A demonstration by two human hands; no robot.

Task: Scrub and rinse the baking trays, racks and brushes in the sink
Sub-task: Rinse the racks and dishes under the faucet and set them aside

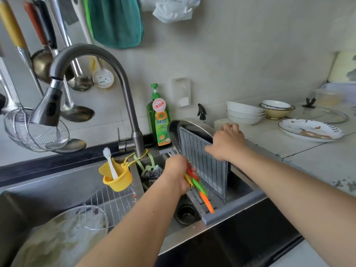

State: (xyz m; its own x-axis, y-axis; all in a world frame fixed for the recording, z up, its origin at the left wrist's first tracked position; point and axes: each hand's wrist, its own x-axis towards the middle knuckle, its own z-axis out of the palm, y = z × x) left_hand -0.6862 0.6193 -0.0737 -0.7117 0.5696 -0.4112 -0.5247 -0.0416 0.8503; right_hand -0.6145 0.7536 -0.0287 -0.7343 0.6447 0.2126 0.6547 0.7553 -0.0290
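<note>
We are holding the brushes (198, 186) in our left hand (178, 173) and the rack (202, 160) in our right hand (226, 142), but the dirty tray (57, 241) below still needs washing.

Left hand (178, 171) hides the blurred brushes' (196, 182) heads, seemingly.

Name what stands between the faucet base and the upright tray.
In the head view, a green dish soap bottle stands between the faucet and the upright tray, against the wall.
</note>
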